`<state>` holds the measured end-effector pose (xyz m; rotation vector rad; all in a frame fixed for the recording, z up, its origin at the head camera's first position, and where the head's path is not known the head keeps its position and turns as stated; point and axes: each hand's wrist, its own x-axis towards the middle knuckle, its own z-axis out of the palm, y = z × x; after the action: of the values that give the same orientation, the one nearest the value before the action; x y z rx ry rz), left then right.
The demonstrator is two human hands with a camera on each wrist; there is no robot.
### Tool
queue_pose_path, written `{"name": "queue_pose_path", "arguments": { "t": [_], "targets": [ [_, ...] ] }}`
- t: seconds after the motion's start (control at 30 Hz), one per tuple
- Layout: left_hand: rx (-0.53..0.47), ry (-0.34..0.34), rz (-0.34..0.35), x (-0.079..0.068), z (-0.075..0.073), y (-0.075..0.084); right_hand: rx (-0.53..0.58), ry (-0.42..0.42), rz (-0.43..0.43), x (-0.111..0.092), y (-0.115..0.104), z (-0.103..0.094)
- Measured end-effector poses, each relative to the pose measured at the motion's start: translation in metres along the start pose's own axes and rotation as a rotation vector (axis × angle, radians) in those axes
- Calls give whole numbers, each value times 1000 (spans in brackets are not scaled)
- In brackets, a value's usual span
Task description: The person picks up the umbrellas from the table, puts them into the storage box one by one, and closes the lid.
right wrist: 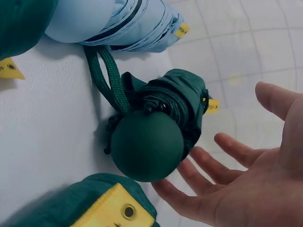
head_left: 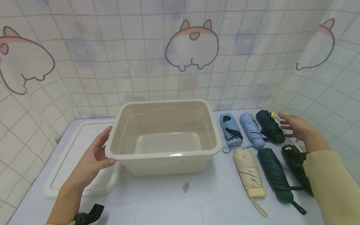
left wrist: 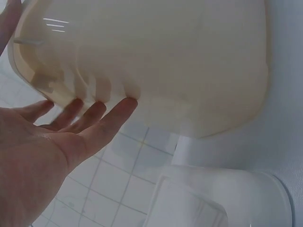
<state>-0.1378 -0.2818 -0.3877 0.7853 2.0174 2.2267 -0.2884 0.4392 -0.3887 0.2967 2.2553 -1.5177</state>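
Observation:
In the head view, my left hand (head_left: 94, 157) is at the left end of a beige plastic bin (head_left: 166, 162). Its fingertips (left wrist: 130, 101) touch the bin's outer wall, fingers fairly straight, thumb by the front corner. My right hand (head_left: 299, 126) reaches beside a folded dark green umbrella (head_left: 270, 126) at the back right, thumb spread from loosely extended fingers. The right wrist view shows this umbrella's round handle end (right wrist: 147, 146) with the fingertips beside it; whether they touch is hard to tell. Nothing is in the right hand's grip.
Other folded umbrellas lie at right: a light blue one (head_left: 251, 129), a blue-black one (head_left: 231, 129), a cream one (head_left: 248, 172), a dark green one (head_left: 274, 175) and another dark one (head_left: 298, 165) partly behind my sleeve. A white lid (head_left: 81, 137) lies left. Patterned cloth (head_left: 140, 62) surrounds the table.

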Motion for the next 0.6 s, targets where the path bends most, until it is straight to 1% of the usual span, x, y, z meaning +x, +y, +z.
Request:
{"name": "queue_pose_path", "arguments": {
  "t": [0.17,0.33,0.47,0.6],
  "targets": [
    [13,-1,-13,-1,-1,0,49,-32,49,7,4,-2],
    [50,1,-36,-3,-1,1,38,-70,76,11,6,-3],
    [62,0,-38,-2,-1,1,25,-94,87,14,5,-2],
    [67,-1,-36,-1,-2,2,26,-87,99,17,2,0]
  ]
}}
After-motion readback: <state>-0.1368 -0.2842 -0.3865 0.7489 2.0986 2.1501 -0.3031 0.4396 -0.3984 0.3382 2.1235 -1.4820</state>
